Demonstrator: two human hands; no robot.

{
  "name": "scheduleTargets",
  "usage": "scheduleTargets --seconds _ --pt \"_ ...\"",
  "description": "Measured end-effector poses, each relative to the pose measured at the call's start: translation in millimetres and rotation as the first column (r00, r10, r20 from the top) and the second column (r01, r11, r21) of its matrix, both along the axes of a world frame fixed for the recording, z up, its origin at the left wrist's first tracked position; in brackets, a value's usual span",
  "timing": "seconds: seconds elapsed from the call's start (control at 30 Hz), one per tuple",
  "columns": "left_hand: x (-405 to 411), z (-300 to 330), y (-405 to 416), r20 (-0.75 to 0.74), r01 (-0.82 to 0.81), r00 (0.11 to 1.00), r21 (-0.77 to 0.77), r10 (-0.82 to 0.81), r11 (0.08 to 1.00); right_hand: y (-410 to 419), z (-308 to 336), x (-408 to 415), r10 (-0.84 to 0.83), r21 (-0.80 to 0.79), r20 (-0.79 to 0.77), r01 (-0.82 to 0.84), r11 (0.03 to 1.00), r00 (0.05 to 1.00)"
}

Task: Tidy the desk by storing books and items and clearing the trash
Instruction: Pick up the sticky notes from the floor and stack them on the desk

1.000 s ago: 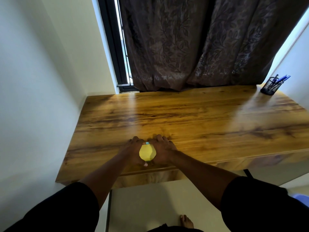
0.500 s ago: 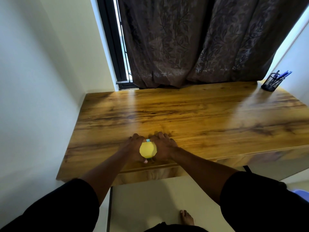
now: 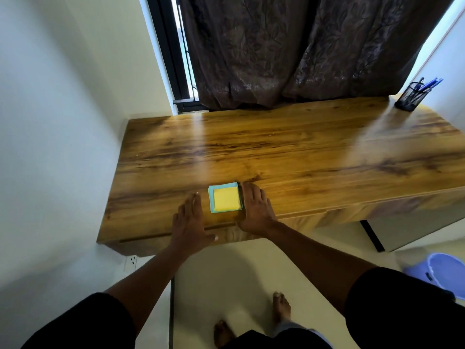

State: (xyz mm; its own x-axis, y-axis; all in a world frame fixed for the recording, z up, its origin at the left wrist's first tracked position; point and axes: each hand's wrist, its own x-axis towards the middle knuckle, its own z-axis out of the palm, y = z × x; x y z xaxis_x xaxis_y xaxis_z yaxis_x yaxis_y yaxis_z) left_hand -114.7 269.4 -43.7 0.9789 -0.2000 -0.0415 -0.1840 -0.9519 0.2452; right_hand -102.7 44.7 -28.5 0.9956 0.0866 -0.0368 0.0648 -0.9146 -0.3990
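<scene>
Here your left hand [image 3: 190,222] hovers flat-fingered just left of the yellow-and-blue sticky-note stack [image 3: 225,198] near the desk's [image 3: 302,152] front edge, your right hand [image 3: 254,207] lies relaxed beside it, holding nothing; no writing is readable

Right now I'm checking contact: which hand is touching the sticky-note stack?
The right hand: its fingers lie against the sticky-note stack on its right edge. The left hand is open with bare desk between it and the stack.
</scene>
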Motion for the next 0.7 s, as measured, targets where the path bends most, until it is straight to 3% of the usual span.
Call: scheduleTargets --seconds 0.1,0.2,0.27,0.33,0.43,0.47,0.5,0.57,0.6,0.7 --pt "-24.5 -8.1 1.9 0.112 -0.067 0.991 -0.088 0.077 0.994 3.7 -7.4 -17.3 -0.059 0.037 0.096 0.055 0.998 0.994" --pt "-47.9 -11.5 -4.6 0.316 -0.038 0.946 -0.133 0.078 0.990 2.3 -16.3 -33.9 -0.080 0.101 0.227 0.058 0.993 0.971" --pt "-59.0 -15.8 -11.6 0.371 -0.005 0.926 -0.176 0.071 0.984 1.3 -20.0 -44.1 -0.050 0.156 0.274 0.007 0.988 0.960" --pt "-69.5 -21.3 -22.1 0.306 -0.026 0.946 -0.245 0.103 0.969 -3.0 -22.7 -55.4 -0.023 0.212 0.174 -0.015 0.977 0.984" --pt "-83.0 -23.0 -39.6 0.031 -0.284 0.943 -0.444 0.332 0.850 -14.2 -37.3 -70.6 -0.114 0.401 -0.116 0.152 0.903 0.987" --pt "-85.1 -25.6 -45.3 -0.134 -0.416 0.903 -0.508 0.407 0.755 -17.8 -42.6 -75.1 -0.149 0.503 -0.259 0.265 0.823 0.954" --pt "-85.7 -25.5 -49.7 -0.347 -0.563 0.825 -0.584 0.447 0.585 -20.3 -45.3 -79.0 -0.180 0.573 -0.408 0.405 0.712 0.895" --pt "-85.2 -25.0 -55.4 -0.747 -0.800 0.591 -0.592 0.305 0.099 -24.4 -48.2 -85.2 -0.182 0.602 -0.662 0.660 0.449 0.727" --pt "-84.9 -25.1 -55.6 -0.850 -0.855 0.492 -0.512 0.187 -0.084 -26.1 -49.7 -85.8 -0.167 0.585 -0.733 0.736 0.340 0.659" --pt "-84.8 -37.3 -51.9 -0.926 -0.865 0.378 -0.353 0.000 -0.356 -32.8 -55.8 -85.7 -0.122 0.513 -0.849 0.858 0.041 0.513"
